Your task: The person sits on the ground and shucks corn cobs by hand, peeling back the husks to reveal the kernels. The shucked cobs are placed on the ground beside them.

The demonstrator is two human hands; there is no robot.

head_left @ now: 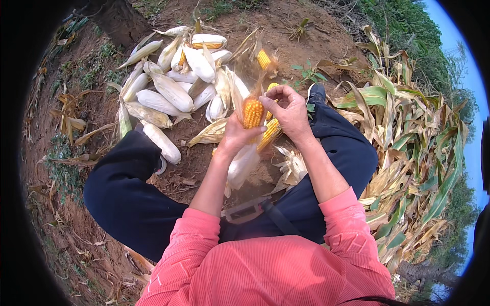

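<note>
My left hand [237, 136] is wrapped round an ear of corn [253, 113] with bare orange-yellow kernels, held upright between my knees. Pale husk [241, 167] hangs peeled back below that hand, and brown silk sticks up at the cob's tip. Beside the tip, my right hand [287, 111] is closed, thumb and fingers pinched together; what lies between them is too small to make out. Husked yellow cobs [270, 133] lie on the ground just behind and below my hands.
Several ears in pale husks [171, 92] are heaped at the far left, one near my left foot. Another husked cob [264, 58] lies farther off. Dry stalks and leaves [403, 148] pile up at the right. A tree trunk [118, 23] stands at the far left.
</note>
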